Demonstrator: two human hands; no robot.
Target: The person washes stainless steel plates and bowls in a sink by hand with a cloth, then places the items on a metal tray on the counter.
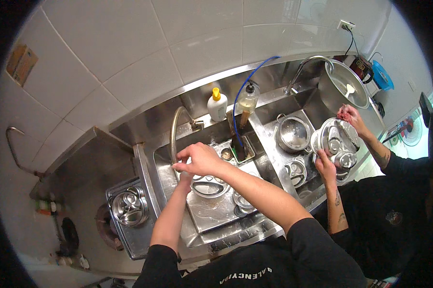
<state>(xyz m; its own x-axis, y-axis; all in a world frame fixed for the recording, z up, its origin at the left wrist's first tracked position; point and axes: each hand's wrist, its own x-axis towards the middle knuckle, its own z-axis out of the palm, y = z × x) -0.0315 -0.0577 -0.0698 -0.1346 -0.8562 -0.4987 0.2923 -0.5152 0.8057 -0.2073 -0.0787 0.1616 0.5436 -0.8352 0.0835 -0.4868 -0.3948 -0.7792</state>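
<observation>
My right hand is over the left sink basin, its fingertips at the lower end of a curved metal faucet spout. Whether they grip the spout cannot be told. Below it is my left hand, largely hidden by the right one. Just under both hands, a round divided metal plate rests in the basin on a wet metal tray. More divided metal plates sit partly behind my right forearm. A small metal cup stands near the basin's back.
A co-worker's hands hold stacked divided metal plates over the right basin, which contains a lidded pot. Soap bottles and a blue hose are behind the basins. Left, more divided plates lie on a tray.
</observation>
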